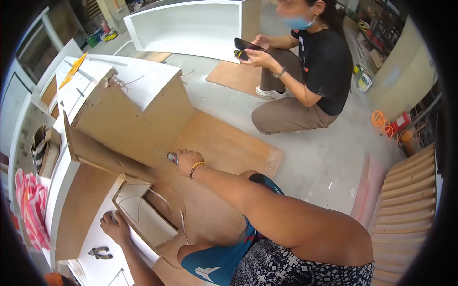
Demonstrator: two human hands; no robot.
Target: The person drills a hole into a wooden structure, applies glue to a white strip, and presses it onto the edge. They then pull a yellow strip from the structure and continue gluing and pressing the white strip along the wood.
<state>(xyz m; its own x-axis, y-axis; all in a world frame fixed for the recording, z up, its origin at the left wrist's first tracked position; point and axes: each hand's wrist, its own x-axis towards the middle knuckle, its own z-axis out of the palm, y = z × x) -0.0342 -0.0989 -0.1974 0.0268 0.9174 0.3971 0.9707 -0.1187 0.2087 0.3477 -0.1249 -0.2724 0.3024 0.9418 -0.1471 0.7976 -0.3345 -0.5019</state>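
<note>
My right hand [190, 162] is wrapped round a power drill; only its grey and red chuck end [172, 158] shows, and my fingers hide the body. A thin bit points left toward the bare brown side of a cabinet [138, 128]. My left hand [115, 229] rests on a white panel [98, 233] of the furniture, fingers spread, beside a wood-framed opening [148, 209] with loose wire. A pair of pliers [100, 252] lies on that panel just below my left hand.
A person [310, 71] in a black top crouches ahead, holding a phone [249, 45]. Brown boards [229, 138] lie on the floor. A white shelf unit [191, 28] stands behind. At left hangs a pink cloth [32, 205]; slatted wood [405, 214] is at right.
</note>
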